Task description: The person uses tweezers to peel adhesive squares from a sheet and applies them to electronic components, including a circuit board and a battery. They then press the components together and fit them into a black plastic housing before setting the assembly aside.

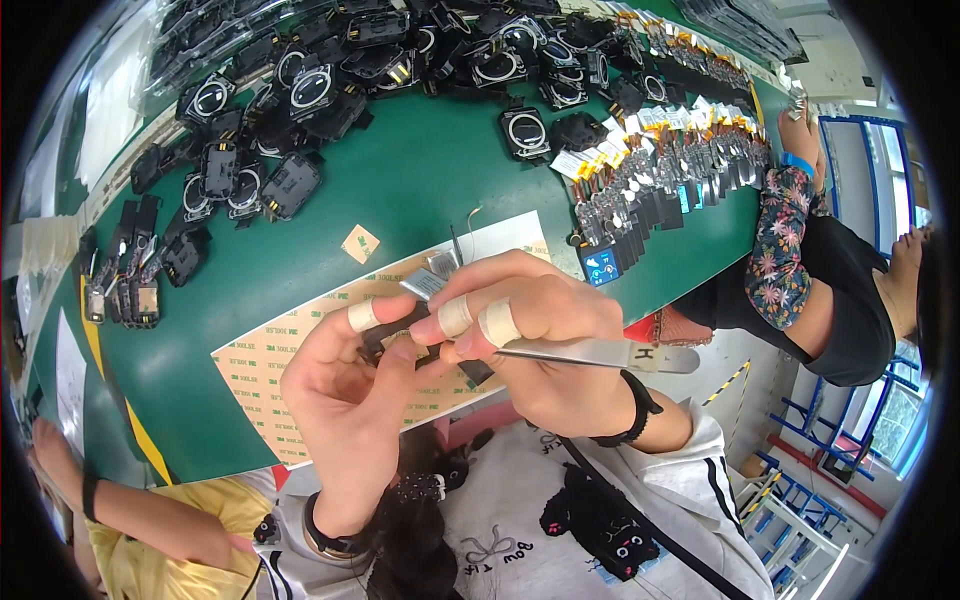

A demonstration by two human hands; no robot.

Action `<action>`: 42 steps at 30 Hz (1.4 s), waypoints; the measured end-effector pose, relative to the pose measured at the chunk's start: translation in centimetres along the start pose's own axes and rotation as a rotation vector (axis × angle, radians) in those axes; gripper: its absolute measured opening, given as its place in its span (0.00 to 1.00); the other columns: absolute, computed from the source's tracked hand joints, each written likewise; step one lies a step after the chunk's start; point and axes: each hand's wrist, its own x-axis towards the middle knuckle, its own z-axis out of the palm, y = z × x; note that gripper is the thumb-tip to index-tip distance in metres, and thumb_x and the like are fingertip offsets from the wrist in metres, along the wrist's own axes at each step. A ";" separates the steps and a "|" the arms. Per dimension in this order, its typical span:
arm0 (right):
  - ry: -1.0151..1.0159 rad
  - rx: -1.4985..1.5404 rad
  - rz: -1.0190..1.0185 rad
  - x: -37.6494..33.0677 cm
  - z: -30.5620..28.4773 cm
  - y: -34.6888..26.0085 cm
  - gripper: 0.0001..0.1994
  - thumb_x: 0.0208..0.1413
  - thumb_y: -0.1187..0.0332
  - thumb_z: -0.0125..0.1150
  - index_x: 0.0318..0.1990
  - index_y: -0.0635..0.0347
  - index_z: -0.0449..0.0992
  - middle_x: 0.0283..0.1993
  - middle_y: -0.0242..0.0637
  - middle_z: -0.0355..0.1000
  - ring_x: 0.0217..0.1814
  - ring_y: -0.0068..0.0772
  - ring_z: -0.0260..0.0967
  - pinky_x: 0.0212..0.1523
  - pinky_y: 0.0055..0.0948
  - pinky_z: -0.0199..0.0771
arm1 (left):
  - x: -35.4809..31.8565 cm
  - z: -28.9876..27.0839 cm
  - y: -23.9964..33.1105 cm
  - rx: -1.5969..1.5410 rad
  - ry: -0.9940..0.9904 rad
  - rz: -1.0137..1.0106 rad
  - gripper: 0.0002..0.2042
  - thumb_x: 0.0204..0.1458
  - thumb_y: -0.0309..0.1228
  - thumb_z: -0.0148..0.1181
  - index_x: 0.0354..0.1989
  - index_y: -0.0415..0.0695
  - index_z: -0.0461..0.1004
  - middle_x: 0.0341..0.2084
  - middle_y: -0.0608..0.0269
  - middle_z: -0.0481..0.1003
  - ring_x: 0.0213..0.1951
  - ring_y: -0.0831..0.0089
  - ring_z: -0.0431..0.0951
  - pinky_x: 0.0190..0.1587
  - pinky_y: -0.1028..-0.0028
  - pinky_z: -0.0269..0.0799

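Green matting covers the table (420, 185), seen from the head camera, with a heap of black round-windowed housings (330, 80) at 12 o'clock and rows of small flex-cable parts (665, 165) toward 2 o'clock. At the centre lies a tan backing sheet (265, 360) of adhesive pieces, running out to 8 o'clock, and one loose tan square (360, 243) sits just above it.

Over that sheet the left hand (345, 400) is closed around a small black component (385, 340), thumb and taped forefinger pinching it. Touching it from 3 o'clock, the right hand (535, 330) grips metal tweezers (590, 352), its fingers narrow and two of them taped; the tips are hidden behind the fingers. A small silvery piece (432, 275) shows just above the knuckles.

Other people's arms come in at 3 o'clock, in a flowered sleeve (780, 245), and at 7 o'clock, in a yellow sleeve (195, 505).

As I judge it, the tweezers could slip off the component and scratch it, because both hands work unsupported above the table; a dropped part might stick to the sheet.
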 end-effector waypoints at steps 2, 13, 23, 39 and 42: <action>-0.020 -0.044 -0.035 0.0 0.0 0.1 0.07 0.45 0.88 0.49 0.31 0.68 0.68 0.36 0.52 0.69 0.41 0.42 0.71 0.33 0.29 0.79 | 0.0 0.0 0.0 0.003 0.005 0.012 0.12 0.48 0.12 0.45 0.41 0.31 0.67 0.39 0.55 0.69 0.40 0.72 0.72 0.40 0.72 0.77; 0.223 0.040 0.117 -3.1 -2.6 0.5 0.11 0.47 0.79 0.58 0.36 0.64 0.63 0.35 0.45 0.67 0.38 0.37 0.69 0.35 0.30 0.71 | 0.3 -8.1 2.7 0.198 0.489 0.278 0.09 0.50 0.17 0.49 0.41 0.30 0.66 0.30 0.52 0.72 0.28 0.67 0.76 0.31 0.80 0.76; -0.322 -0.590 -0.204 -0.6 1.8 1.4 0.06 0.43 0.74 0.54 0.31 0.59 0.68 0.51 0.41 0.66 0.58 0.48 0.59 0.52 0.39 0.63 | 1.3 -9.3 2.1 -0.012 0.374 0.232 0.08 0.51 0.18 0.49 0.40 0.33 0.66 0.28 0.56 0.72 0.32 0.64 0.77 0.35 0.77 0.77; -0.319 -1.023 -0.038 -3.5 -0.1 -0.9 0.10 0.39 0.73 0.54 0.33 0.57 0.69 0.53 0.38 0.65 0.52 0.40 0.64 0.41 0.30 0.67 | 0.8 -7.4 3.5 -0.074 0.244 0.236 0.10 0.50 0.19 0.51 0.42 0.36 0.66 0.30 0.56 0.73 0.32 0.71 0.76 0.36 0.73 0.78; -0.304 -1.034 -0.016 -3.7 0.0 -1.3 0.10 0.39 0.73 0.54 0.33 0.57 0.69 0.52 0.38 0.66 0.52 0.40 0.64 0.39 0.31 0.69 | 1.1 -7.1 3.6 -0.100 0.178 0.257 0.11 0.50 0.19 0.50 0.42 0.36 0.66 0.31 0.57 0.73 0.33 0.74 0.76 0.37 0.72 0.78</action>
